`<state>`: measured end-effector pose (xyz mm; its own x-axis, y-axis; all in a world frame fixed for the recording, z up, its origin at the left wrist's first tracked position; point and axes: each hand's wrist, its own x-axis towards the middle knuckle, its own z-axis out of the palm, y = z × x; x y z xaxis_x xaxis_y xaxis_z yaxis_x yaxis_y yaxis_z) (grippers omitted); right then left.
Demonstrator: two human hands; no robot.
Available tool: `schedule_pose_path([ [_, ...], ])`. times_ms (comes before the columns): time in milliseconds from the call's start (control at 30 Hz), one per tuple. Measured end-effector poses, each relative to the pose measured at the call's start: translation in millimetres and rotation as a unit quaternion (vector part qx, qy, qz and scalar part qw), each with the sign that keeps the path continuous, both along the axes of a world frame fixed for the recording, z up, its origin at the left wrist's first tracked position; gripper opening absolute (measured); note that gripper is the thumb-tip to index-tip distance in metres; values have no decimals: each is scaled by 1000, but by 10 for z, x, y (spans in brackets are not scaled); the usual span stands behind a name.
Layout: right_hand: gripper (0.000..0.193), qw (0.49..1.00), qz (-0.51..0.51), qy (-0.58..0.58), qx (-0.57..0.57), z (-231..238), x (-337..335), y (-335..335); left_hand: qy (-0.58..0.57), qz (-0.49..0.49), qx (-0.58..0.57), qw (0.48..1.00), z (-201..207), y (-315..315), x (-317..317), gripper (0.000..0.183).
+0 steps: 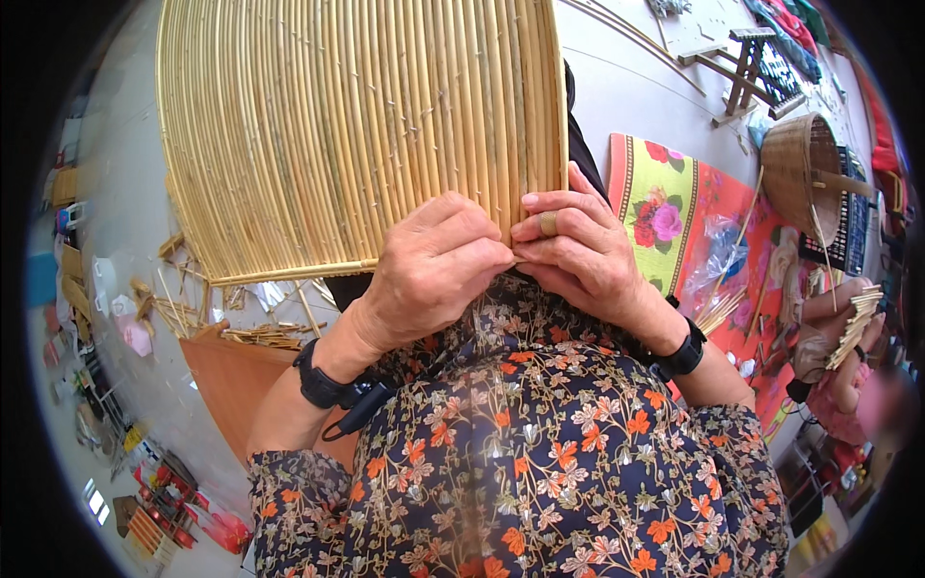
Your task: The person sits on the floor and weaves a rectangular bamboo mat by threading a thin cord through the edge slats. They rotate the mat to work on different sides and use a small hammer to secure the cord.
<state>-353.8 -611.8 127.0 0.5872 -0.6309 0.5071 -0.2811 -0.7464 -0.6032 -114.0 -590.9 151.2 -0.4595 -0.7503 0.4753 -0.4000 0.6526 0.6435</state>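
Note:
A large panel of thin pale bamboo strips (356,125), laid side by side and curved, stands upright in front of me and fills the upper middle of the view. My left hand (434,270) grips its lower edge with fingers curled. My right hand (578,246), with a ring on one finger, pinches the same lower edge at the panel's right corner. The two hands touch each other. Both wrists wear black bands, and my dark flowered sleeves come up from below.
A flowered mat (674,212) lies to the right with a clear plastic bag and loose bamboo sticks on it. A woven basket (800,173) and a small wooden stool (747,63) stand beyond. Another person's hand (848,323) holds sticks at far right. Bamboo scraps (260,332) lie left.

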Motion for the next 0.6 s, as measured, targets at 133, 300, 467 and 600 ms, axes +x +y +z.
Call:
schedule_pose_path([
  [133,26,1000,5,2,3,-9,-15,-14,36,8,28,999,13,17,36,18],
  [300,25,1000,10,4,9,-1,9,-18,51,8,36,998,-30,34,82,17],
  [467,23,1000,6,-2,19,39,36,-29,35,9,38,999,-17,10,87,18],
  [600,22,1000,2,-8,28,-9,47,2,-16,21,-7,1000,-17,49,61,17],
])
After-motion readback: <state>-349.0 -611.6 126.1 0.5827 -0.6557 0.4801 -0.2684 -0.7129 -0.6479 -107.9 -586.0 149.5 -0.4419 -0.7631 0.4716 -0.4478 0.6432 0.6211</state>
